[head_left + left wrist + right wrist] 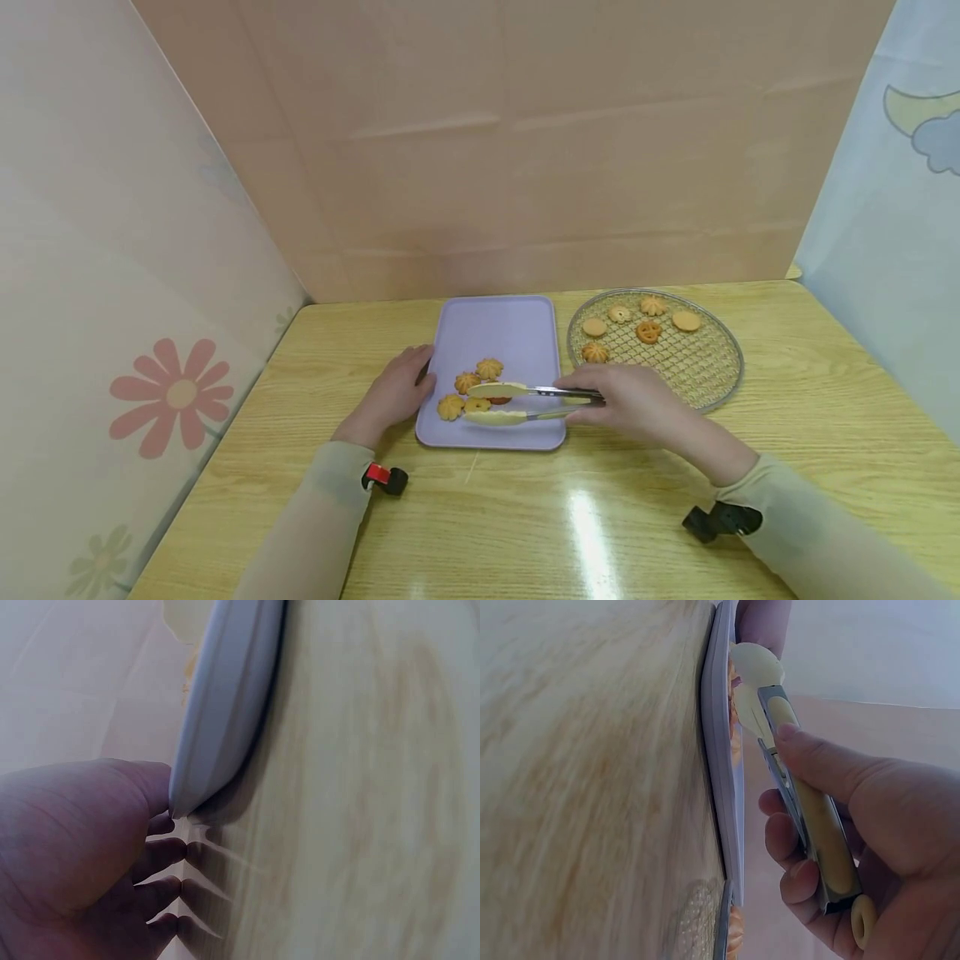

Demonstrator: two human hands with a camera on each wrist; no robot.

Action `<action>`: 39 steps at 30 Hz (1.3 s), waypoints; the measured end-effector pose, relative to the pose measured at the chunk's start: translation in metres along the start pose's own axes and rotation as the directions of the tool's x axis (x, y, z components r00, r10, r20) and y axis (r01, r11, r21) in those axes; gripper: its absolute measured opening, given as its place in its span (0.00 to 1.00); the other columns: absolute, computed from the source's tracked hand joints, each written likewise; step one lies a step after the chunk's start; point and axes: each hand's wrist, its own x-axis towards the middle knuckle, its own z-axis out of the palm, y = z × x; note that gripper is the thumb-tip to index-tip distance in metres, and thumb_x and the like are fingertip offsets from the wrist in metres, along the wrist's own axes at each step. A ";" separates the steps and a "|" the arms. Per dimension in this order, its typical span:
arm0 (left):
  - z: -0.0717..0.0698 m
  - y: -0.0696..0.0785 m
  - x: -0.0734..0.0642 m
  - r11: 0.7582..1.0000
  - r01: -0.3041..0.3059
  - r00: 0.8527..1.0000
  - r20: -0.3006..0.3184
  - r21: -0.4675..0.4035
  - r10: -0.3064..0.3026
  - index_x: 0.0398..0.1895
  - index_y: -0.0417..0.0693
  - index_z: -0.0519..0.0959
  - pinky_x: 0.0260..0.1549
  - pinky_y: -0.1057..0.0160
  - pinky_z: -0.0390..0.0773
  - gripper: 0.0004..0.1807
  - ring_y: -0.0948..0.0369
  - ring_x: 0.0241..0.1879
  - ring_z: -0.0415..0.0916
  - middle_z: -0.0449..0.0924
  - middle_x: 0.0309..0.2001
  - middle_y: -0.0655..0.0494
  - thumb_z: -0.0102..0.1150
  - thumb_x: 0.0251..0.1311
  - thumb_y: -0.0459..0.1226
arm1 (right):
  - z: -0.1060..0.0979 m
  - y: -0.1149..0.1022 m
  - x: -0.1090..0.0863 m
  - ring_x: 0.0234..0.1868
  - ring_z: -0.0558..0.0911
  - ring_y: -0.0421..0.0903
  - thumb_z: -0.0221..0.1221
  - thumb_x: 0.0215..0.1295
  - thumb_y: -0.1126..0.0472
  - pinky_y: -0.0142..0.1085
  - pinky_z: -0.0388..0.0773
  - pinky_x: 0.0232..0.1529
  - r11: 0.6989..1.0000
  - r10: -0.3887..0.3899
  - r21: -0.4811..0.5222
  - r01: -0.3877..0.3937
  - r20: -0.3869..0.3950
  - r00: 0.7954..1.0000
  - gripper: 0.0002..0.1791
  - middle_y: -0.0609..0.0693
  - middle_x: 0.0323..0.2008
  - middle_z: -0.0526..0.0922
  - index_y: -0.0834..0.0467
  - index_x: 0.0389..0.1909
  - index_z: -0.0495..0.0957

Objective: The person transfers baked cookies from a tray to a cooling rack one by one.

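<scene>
My right hand [637,402] grips metal tongs [821,825] with cream tips, thumb along one arm and fingers curled round the other. The tips are apart, low over the lilac tray [495,325]. Between them in the head view lies a reddish-brown cookie [500,401], partly hidden by the upper tip. Flower-shaped cookies [451,407] and a yellow ring cookie [477,404] sit beside the tips on the tray's near left part. My left hand [397,387] rests at the tray's left edge, its thumb touching the rim and the other fingers reaching down to the table.
Right of the tray, a round wire-mesh rack [697,367] bears several cookies, among them a pretzel-shaped one [648,332] and a flat oval one [686,321]. Everything stands on a wooden table [465,517]. A tan panel [495,167] rises behind, with patterned walls at either side.
</scene>
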 end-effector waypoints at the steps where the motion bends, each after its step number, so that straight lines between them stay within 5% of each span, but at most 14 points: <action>1: 0.000 0.000 0.000 1.000 0.001 1.000 0.000 -0.001 -0.001 0.87 0.40 0.61 0.84 0.40 0.53 0.34 0.40 0.86 0.50 0.61 0.85 0.41 0.54 0.85 0.42 | 0.000 0.000 0.000 0.36 0.83 0.37 0.78 0.66 0.46 0.41 0.82 0.35 1.000 0.000 0.002 0.000 0.001 1.000 0.25 0.43 0.54 0.91 0.48 0.63 0.90; 15: 0.002 -0.003 0.000 1.000 -0.015 1.000 -0.003 0.008 0.015 0.87 0.38 0.61 0.84 0.40 0.54 0.34 0.39 0.86 0.51 0.62 0.85 0.40 0.53 0.85 0.41 | 0.005 0.001 0.001 0.34 0.83 0.36 0.78 0.66 0.47 0.40 0.81 0.31 0.999 -0.025 -0.042 0.023 -0.039 0.999 0.24 0.41 0.50 0.91 0.47 0.61 0.91; 32: 0.002 -0.004 0.000 1.000 -0.013 1.000 -0.010 0.005 0.013 0.87 0.38 0.62 0.84 0.39 0.54 0.34 0.39 0.86 0.52 0.62 0.85 0.39 0.53 0.85 0.41 | 0.004 0.001 0.001 0.40 0.92 0.46 0.79 0.65 0.47 0.45 0.85 0.30 0.992 -0.035 -0.127 0.024 -0.084 0.996 0.23 0.46 0.54 0.92 0.46 0.60 0.91; 39: 0.002 -0.004 0.000 1.000 -0.019 1.000 -0.007 0.005 0.019 0.87 0.38 0.62 0.84 0.39 0.55 0.34 0.39 0.86 0.52 0.62 0.85 0.39 0.53 0.85 0.41 | 0.002 0.004 0.000 0.46 0.93 0.49 0.78 0.67 0.50 0.49 0.89 0.37 0.996 0.001 -0.090 -0.010 -0.106 0.994 0.22 0.48 0.55 0.92 0.48 0.60 0.91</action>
